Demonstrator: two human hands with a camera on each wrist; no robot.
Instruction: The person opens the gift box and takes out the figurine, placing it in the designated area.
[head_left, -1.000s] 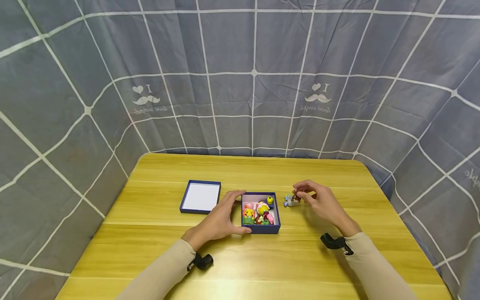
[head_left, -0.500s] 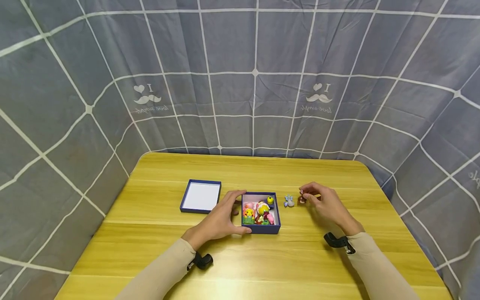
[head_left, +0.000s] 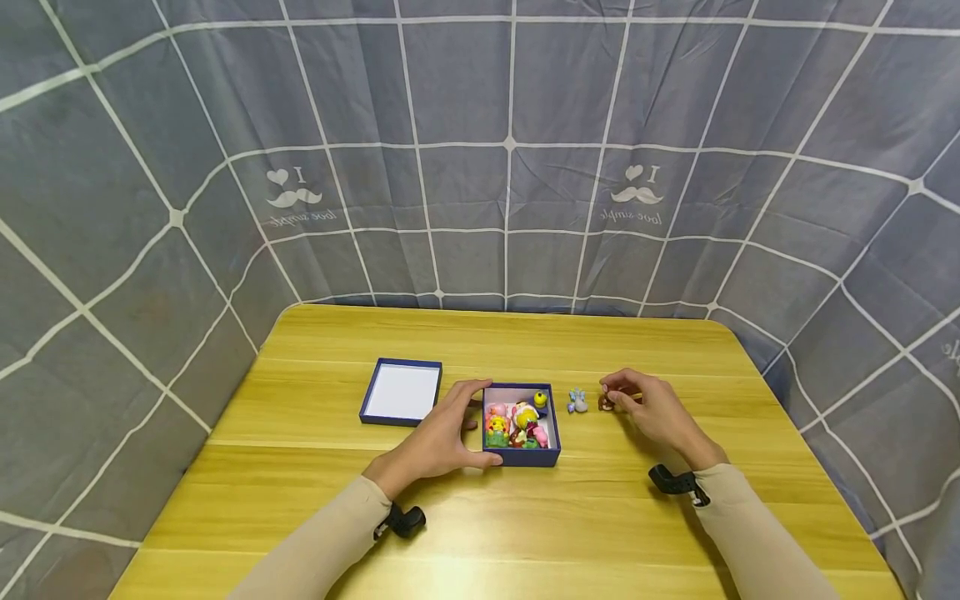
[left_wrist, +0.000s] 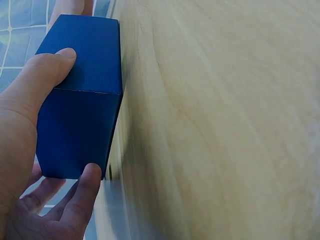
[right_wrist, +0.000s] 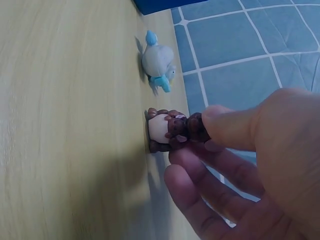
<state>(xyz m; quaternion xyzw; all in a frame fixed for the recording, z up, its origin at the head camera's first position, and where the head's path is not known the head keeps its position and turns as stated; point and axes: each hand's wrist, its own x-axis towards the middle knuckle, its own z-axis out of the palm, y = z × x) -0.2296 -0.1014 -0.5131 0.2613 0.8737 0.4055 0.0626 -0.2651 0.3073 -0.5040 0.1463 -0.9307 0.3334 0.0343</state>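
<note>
Brown figurine point(right_wrist: 173, 128), pale-bellied with pink touches, pinched between fingers of right hand point(head_left: 662, 415), left hand point(head_left: 437, 438) clamped on blue box point(head_left: 529, 458)

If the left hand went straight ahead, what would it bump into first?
Probably the blue box: the left hand grips it, with one side facing the palm. How big the gap is, I can't tell.

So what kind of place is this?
Probably a curtained-off tabletop workspace: grey checked cloth hangs behind and beside a wood-grain table, where an open box of small toys sits.
</note>
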